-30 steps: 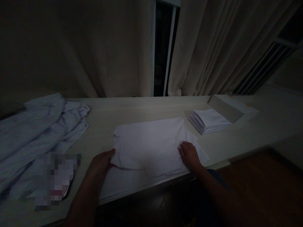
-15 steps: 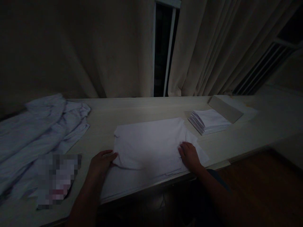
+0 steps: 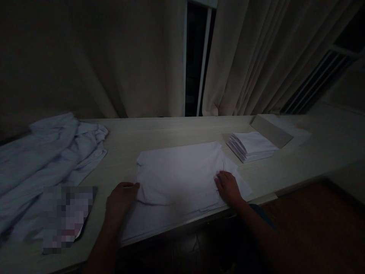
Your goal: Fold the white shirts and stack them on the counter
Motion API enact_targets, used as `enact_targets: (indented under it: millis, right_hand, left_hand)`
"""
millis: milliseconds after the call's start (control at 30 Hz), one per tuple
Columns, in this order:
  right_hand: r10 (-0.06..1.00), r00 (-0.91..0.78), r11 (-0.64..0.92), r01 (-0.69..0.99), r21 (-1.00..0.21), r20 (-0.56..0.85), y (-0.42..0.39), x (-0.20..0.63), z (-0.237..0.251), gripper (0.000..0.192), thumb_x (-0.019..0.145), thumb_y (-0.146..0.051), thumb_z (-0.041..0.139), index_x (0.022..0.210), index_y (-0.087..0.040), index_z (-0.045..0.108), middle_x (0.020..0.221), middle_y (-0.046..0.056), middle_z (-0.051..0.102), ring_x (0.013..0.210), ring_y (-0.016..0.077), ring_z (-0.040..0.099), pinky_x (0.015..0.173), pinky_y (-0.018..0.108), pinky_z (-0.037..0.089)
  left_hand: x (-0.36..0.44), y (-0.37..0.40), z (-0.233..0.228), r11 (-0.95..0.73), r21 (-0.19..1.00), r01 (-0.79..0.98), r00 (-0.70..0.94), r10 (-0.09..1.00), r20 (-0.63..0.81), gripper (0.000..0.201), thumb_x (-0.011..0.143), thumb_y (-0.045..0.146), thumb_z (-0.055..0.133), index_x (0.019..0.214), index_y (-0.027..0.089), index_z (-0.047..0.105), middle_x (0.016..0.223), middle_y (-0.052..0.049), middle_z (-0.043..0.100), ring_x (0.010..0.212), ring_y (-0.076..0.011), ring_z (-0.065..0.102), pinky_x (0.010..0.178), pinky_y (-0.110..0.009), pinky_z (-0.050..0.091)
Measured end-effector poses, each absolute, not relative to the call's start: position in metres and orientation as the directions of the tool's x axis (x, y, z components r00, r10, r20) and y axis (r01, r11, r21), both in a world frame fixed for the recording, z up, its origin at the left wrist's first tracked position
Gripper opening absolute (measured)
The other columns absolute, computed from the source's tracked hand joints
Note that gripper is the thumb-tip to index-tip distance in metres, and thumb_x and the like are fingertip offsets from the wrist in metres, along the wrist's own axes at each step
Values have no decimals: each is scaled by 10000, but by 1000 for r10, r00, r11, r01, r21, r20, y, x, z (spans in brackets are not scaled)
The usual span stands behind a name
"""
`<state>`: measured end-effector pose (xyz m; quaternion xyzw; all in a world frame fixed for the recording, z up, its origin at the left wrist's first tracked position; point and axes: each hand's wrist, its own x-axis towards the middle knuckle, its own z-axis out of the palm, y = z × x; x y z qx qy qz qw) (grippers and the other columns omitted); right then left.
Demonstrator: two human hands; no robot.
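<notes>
A thin white cloth (image 3: 176,171) lies flat on the tabletop before me, with small creases along its left and right sides. Its layers stick out unevenly at the right. At its left edge, my left hand (image 3: 122,196) has its fingers drawn together on the fabric; the thumb is mostly hidden. My right hand (image 3: 227,188) rests on the right side of the cloth, fingers curled over the wrinkled fabric. Under the near part, another white layer (image 3: 148,224) reaches to the table's front edge.
Crumpled white fabric (image 3: 54,148) is heaped at the left, with a blurred-out flat item (image 3: 71,217) in front. A stack of folded white cloths (image 3: 253,146) sits back right, beside an upright grey-beige panel (image 3: 270,131). Curtains (image 3: 137,57) hang behind the table (image 3: 122,137).
My left hand has shifted slightly left, and its fingers have come closer together at the cloth's edge. The right hand and the cloth look almost unchanged.
</notes>
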<state>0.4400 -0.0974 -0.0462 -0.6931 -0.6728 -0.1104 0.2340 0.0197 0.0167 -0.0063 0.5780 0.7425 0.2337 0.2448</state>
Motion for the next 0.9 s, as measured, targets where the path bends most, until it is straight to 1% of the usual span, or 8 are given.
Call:
enact_targets:
  millis: [100, 200, 300, 567, 633, 733, 800, 900]
  right_hand:
    - [880, 68, 18, 984, -174, 471, -97, 440, -47, 257, 967, -330, 438, 1089, -189, 615, 1168, 129, 613, 1132, 273, 511, 985, 448, 385]
    - [881, 66, 19, 984, -174, 468, -98, 439, -47, 258, 970, -329, 428, 1080, -189, 615, 1163, 128, 616, 1127, 272, 514, 984, 448, 386]
    - [885, 68, 15, 985, -174, 461, -98, 439, -47, 266, 974, -337, 423, 1080, -184, 613, 1163, 130, 616, 1130, 271, 514, 985, 446, 388]
    - [874, 51, 35, 985, -168, 482, -98, 440, -49, 275, 975, -342, 418, 1085, -186, 616, 1159, 131, 618, 1124, 270, 520, 993, 452, 389]
    - [873, 55, 33, 985, -170, 484, -97, 440, -49, 272, 973, -342, 421, 1085, -187, 614, 1154, 131, 618, 1120, 271, 522, 983, 451, 395]
    - [873, 67, 20, 985, -173, 483, -97, 439, -48, 263, 972, -335, 421, 1087, -194, 611, 1156, 130, 616, 1121, 274, 522, 983, 455, 392]
    - [874, 83, 5, 984, -179, 480, -98, 438, -46, 255, 972, -326, 426, 1090, -192, 607, 1161, 132, 613, 1128, 274, 519, 991, 455, 385]
    - [872, 100, -6, 981, -194, 479, -98, 436, -44, 236, 968, -311, 436, 1082, -190, 603, 1157, 131, 612, 1127, 273, 518, 991, 453, 386]
  left_hand:
    - [32, 6, -1, 73, 557, 827, -198, 966, 167, 464, 842, 524, 432, 1127, 197, 599, 1168, -136, 659, 1102, -305, 597, 960, -453, 429]
    - [53, -3, -5, -246, 468, 848, 64, 926, 371, 570, 900, 469, 343, 1358, 143, 435, 1486, -142, 410, 1371, -244, 374, 1115, -381, 303]
    - [67, -5, -23, -313, 326, 892, 214, 928, 305, 761, 887, 533, 333, 1460, 37, 252, 1576, -206, 185, 1466, -289, 145, 1169, -439, 180]
    - [63, -5, -56, -234, 176, 956, 215, 969, 123, 836, 860, 600, 298, 1481, 45, 223, 1578, -201, 179, 1472, -311, 91, 1159, -510, 124]
    - [63, -3, -47, -229, 185, 956, 215, 972, 94, 751, 871, 559, 298, 1461, 93, 301, 1571, -184, 221, 1466, -318, 123, 1143, -546, 134]
    - [63, 11, -24, -193, 271, 943, 184, 981, 59, 655, 871, 541, 310, 1353, 129, 473, 1479, -194, 410, 1377, -347, 346, 1104, -536, 241]
    - [63, 29, -7, -103, 411, 906, 83, 994, 68, 617, 848, 555, 369, 1253, 130, 561, 1352, -198, 547, 1248, -342, 500, 1054, -477, 337]
    - [63, 67, 12, 32, 606, 794, -100, 992, 79, 520, 806, 497, 478, 1156, 134, 607, 1215, -190, 631, 1141, -327, 573, 997, -444, 392]
